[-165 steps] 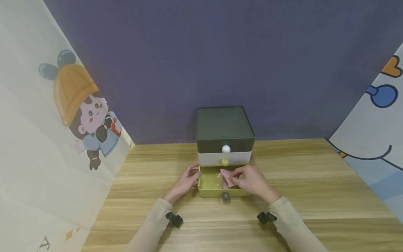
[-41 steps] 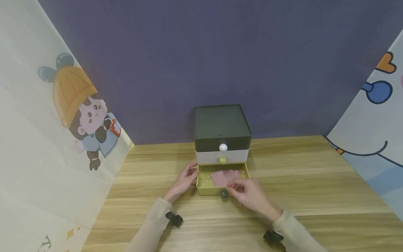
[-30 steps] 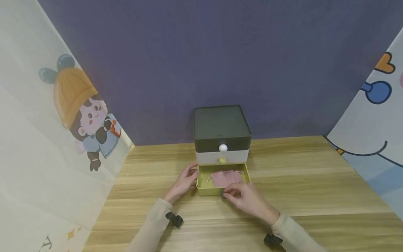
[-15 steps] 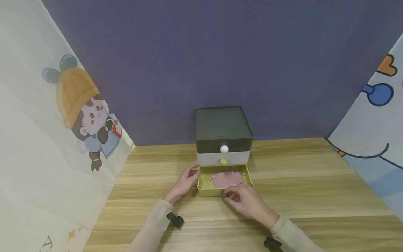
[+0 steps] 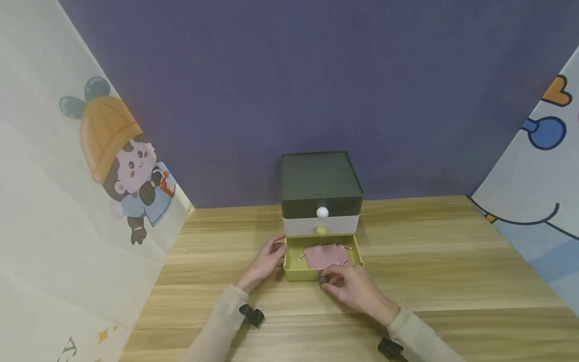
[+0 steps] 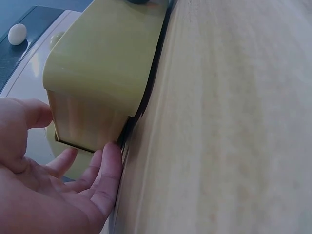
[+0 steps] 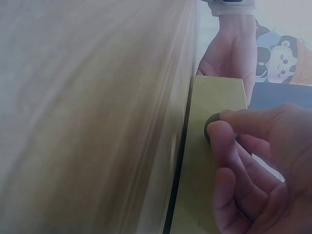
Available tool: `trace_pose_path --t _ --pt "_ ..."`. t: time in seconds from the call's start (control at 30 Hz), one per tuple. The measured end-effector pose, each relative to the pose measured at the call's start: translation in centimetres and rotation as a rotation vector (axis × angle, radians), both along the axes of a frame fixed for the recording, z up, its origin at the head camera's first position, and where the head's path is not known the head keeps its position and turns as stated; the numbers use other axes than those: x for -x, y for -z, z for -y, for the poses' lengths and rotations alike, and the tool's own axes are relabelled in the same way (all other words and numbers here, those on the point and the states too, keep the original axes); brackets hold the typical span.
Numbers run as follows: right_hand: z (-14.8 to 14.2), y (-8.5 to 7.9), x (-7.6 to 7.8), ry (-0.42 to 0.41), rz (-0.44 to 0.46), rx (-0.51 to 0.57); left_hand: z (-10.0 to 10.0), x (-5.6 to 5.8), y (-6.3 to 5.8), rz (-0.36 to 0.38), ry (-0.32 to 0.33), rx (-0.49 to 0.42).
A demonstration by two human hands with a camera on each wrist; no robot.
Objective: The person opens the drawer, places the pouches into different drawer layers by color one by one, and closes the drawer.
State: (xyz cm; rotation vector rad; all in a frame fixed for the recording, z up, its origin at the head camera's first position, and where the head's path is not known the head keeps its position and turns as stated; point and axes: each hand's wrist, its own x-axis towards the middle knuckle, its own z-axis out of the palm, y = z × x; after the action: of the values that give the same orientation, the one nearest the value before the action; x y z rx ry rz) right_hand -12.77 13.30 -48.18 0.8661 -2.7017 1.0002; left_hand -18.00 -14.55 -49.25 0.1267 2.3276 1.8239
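A small three-tier drawer box [image 5: 321, 176] stands against the back wall, its bottom yellow-green drawer [image 5: 294, 275] pulled out. Inside that drawer lies pink drawstring cloth [image 5: 322, 256], flat, with thin cords showing at its sides. My right hand [image 5: 359, 291] pinches the dark round drawer knob [image 7: 212, 120] between thumb and index finger, the other fingers curled loosely below. On the opposite side, my left hand [image 5: 267, 261] rests against the left of the box by the drawer, with relaxed fingers [image 6: 110, 168] along its lower edge and thumb higher up.
Above the open drawer are a white tier with a yellow knob [image 5: 321, 230] and a dark tier with a white knob [image 5: 322, 212]. The wooden table [image 5: 420, 251] extends around the box. A dark blue wall [image 5: 316, 75] rises directly behind.
My right hand has let go of the pink cloth, leaving it flat in the drawer, then moved down to the front and taken hold of the knob. The left hand has stayed put.
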Motion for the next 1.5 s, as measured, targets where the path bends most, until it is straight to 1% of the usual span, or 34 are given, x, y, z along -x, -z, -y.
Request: trace_pose_path --t 0.17,0.37,0.6,0.77,0.97,1.23,1.5 --pt "0.0 0.0 0.1 0.003 -0.018 0.005 0.1 0.2 0.2 0.012 0.004 -0.017" --pt "-0.1 0.1 0.2 -0.004 -0.013 0.031 0.1 0.4 0.4 0.02 0.001 -0.034" --pt "-0.3 0.2 0.4 -0.005 -0.003 0.047 0.0 0.5 0.4 0.042 -0.029 -0.022" --pt "-0.3 0.2 0.7 0.017 -0.006 0.031 -0.3 0.5 0.1 0.043 -0.054 -0.035" --pt "-0.1 0.1 0.9 0.031 -0.003 0.012 -0.7 0.6 -0.2 0.068 -0.08 -0.05" --pt "0.0 0.2 1.1 0.044 -0.004 0.007 -1.1 0.6 -0.5 0.092 -0.104 -0.027" --pt "-0.1 0.2 1.2 0.061 0.016 0.016 -1.1 0.8 -0.4 0.091 -0.109 -0.004"
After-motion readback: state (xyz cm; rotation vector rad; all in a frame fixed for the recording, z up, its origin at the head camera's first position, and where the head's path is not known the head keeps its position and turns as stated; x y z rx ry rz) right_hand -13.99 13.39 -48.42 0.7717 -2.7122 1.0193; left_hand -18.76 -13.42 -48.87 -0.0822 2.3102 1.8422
